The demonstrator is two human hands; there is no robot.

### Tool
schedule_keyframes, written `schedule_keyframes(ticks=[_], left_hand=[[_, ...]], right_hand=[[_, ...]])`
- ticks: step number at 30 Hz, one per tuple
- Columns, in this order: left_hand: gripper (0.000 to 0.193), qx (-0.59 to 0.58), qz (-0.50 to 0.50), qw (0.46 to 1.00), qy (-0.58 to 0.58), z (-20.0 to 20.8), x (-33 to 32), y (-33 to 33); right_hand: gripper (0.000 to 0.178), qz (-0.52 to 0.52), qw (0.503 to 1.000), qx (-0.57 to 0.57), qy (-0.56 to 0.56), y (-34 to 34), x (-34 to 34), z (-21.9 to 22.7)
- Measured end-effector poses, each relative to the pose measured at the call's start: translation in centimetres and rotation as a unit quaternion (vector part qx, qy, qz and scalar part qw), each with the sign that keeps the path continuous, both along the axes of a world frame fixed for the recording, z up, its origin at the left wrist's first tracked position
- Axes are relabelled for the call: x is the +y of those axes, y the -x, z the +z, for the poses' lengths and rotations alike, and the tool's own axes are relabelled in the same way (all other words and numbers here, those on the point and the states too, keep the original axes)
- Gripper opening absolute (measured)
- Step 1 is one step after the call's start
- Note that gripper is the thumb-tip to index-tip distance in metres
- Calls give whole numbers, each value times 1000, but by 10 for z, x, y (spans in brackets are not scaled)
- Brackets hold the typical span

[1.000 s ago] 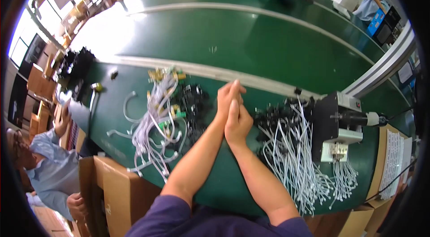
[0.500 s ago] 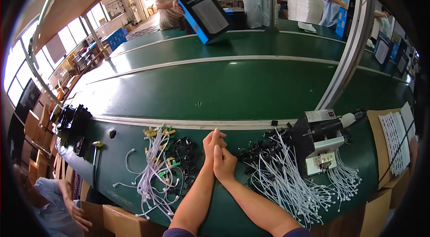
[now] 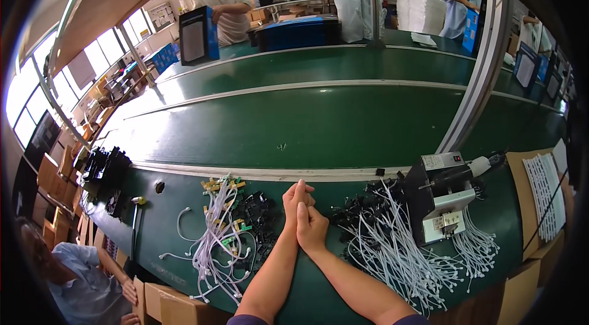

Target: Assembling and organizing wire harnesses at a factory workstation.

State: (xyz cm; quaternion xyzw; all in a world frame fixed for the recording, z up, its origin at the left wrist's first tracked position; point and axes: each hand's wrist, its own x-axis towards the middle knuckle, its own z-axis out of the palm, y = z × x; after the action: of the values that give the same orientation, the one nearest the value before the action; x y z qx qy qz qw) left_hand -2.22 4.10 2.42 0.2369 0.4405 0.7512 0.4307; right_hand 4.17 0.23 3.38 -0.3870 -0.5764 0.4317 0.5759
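Note:
My left hand (image 3: pixel 296 200) and my right hand (image 3: pixel 312 228) rest clasped together above the near edge of the green bench, fingers closed, with no object seen in them. Left of them lies a bundle of white cables (image 3: pixel 211 233) with gold and green connectors, next to a heap of small black plastic parts (image 3: pixel 257 217). To the right spreads a larger pile of white cables (image 3: pixel 392 245) with black parts at its far end. Behind that pile stands a small black and silver bench machine (image 3: pixel 440 199).
A hammer (image 3: pixel 135 220) and stacked black parts (image 3: pixel 105 165) lie at the left. A metal post (image 3: pixel 481 61) rises at the right, near a cardboard box (image 3: pixel 521 202) with white strips. Across the bench, a person holds a black and blue box (image 3: pixel 197 36); a co-worker sits lower left.
The person across the bench has moved left with the black and blue box and turned it upright. The co-worker at lower left has shifted. My hands stay clasped.

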Motion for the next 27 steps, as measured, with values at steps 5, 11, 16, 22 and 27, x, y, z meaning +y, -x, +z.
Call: schedule_keyframes(ticks=[5, 11, 16, 22, 27], left_hand=[[32, -3, 4, 1000, 3, 2, -1, 1], [32, -2, 5, 1000, -2, 1, 0, -1], [32, -7, 2, 1000, -5, 0, -1, 0], [32, -3, 5, 1000, -3, 1, -1, 0], [32, -8, 4, 1000, -2, 0, -1, 1]], right_hand=[[38, -4, 1000, 2, 5, 0, 0, 3], [39, -2, 1000, 3, 2, -1, 0, 2], [39, 2, 1000, -3, 7, -1, -1, 3], [39, 4, 1000, -4, 4, -1, -1, 4], [39, 5, 1000, -7, 2, 0, -1, 4]])
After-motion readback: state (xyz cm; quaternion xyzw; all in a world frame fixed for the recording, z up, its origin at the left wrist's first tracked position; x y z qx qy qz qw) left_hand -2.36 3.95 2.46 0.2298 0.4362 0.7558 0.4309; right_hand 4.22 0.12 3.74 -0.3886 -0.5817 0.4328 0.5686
